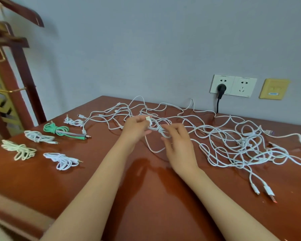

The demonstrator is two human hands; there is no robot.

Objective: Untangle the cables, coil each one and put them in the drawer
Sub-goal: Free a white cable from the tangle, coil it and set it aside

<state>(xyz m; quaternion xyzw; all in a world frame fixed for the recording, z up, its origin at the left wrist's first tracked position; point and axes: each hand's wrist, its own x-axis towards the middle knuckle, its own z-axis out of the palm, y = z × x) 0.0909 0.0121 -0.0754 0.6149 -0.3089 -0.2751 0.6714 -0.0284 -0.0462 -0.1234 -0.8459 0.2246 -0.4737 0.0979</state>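
Our left grip (135, 128) pinches the cable (161, 132), which loops right to our right grip (178, 143); we cannot tell if that holds.
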